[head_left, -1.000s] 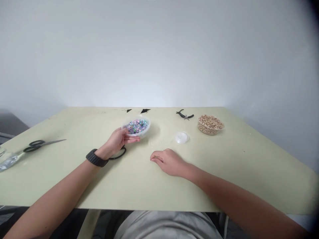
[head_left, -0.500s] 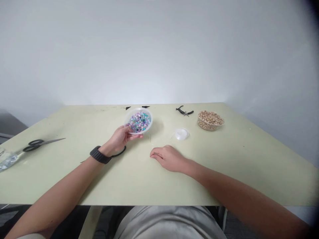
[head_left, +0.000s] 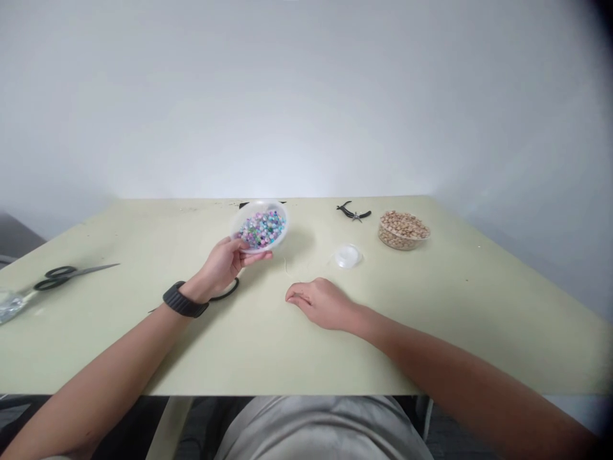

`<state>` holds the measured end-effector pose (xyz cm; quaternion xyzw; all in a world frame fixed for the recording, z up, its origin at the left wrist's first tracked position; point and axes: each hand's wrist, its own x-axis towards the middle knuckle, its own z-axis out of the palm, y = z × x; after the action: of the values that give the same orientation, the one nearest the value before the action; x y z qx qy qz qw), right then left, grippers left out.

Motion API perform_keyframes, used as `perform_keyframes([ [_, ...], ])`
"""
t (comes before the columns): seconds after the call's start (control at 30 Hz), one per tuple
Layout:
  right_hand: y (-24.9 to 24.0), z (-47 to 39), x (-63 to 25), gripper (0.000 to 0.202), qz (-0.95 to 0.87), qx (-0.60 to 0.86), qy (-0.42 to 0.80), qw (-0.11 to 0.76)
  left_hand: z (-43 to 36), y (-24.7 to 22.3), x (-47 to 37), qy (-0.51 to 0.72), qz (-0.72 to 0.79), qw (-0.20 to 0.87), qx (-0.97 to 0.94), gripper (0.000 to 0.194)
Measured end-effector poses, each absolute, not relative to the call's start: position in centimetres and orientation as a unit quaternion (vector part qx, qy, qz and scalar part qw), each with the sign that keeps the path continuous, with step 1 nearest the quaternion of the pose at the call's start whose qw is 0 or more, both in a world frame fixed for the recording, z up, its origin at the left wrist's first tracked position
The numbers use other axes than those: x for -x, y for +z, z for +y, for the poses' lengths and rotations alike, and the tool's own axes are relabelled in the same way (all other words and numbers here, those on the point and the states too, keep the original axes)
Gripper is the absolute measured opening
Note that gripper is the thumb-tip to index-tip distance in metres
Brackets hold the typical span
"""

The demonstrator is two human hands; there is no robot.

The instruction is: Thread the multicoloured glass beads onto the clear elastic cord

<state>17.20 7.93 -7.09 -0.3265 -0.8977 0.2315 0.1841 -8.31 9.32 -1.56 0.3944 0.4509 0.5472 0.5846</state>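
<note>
My left hand [head_left: 226,263] grips a white plastic bowl [head_left: 248,213] by its near rim, thumb inside and fingers beneath. The bowl is lifted above the table and tilted toward me. Inside lie many small beads [head_left: 262,229] in purple, pink, blue and green. My right hand [head_left: 323,303] rests on the table with its fingers pinched together; what they hold, if anything, is too small to make out. Just beyond those fingertips curves a thin clear cord [head_left: 286,267]. Farther back is a white spool [head_left: 348,257]. Below my left wrist shows a black loop [head_left: 226,292], partly covered.
At the back right stands a clear tub [head_left: 401,243] filled with tan bead-like pieces, beside black-handled pliers [head_left: 353,212]. Black-handled scissors [head_left: 60,277] lie at the left, next to a clear plastic bag [head_left: 10,306]. A wall borders the table's back edge.
My left hand has moved slightly left with the bowl of beads, and the bowl appears a little higher. My right hand has stayed nearly in place, still pinched.
</note>
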Motion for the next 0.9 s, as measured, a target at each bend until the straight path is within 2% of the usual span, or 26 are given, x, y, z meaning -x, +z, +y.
perform_keyframes([
  [0.1,-7.1,8.0,-17.2,0.024,-0.899,0.328,0.228,0.181,9.4,-1.8,8.4,0.558,0.453,0.578,-0.388,0.045],
  [0.27,-7.0,7.9,-17.2,0.024,-0.896,0.334,0.233,0.177,9.7,-2.3,8.5,0.527,0.489,0.601,-0.349,0.036],
  [0.43,-7.1,7.9,-17.3,0.024,-0.899,0.325,0.234,0.177,9.9,-2.1,8.9,0.562,0.452,0.589,-0.365,0.040],
  [0.6,-7.0,7.9,-17.3,0.025,-0.898,0.329,0.234,0.175,9.5,-1.9,8.3,0.531,0.514,0.593,-0.320,0.032],
  [0.8,-7.1,7.9,-17.2,0.024,-0.901,0.329,0.223,0.175,9.2,-1.7,7.5,0.555,0.486,0.575,-0.354,0.045],
  [0.9,-7.0,7.9,-17.2,0.024,-0.900,0.330,0.226,0.173,9.2,-1.8,7.7,0.524,0.514,0.598,-0.323,0.036],
])
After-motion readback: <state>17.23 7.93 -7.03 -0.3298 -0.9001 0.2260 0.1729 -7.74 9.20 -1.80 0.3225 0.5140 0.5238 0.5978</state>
